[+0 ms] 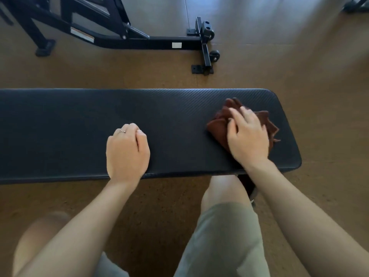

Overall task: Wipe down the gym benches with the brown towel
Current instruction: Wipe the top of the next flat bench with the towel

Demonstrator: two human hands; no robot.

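Looking down, I see one long black bench [79,126] lying across a brown floor [319,76]. Its top is padded and has fine slanted lines on it. Behind it, on the floor, stands one black metal frame [139,40] with small wheels. Light shines on the floor at the top.

I count two hands and one towel. My right hand [247,136] rests on the brown towel [219,120] with its fingers spread out flat, pressing it onto the bench near the right end. The towel is bunched up and sticks out around the hand. My left hand [127,150] sits on the middle of the bench, curled into a loose fist, holding nothing. One ring [122,131] shows on it. Two bare knees and grey-green shorts [223,236] are below.
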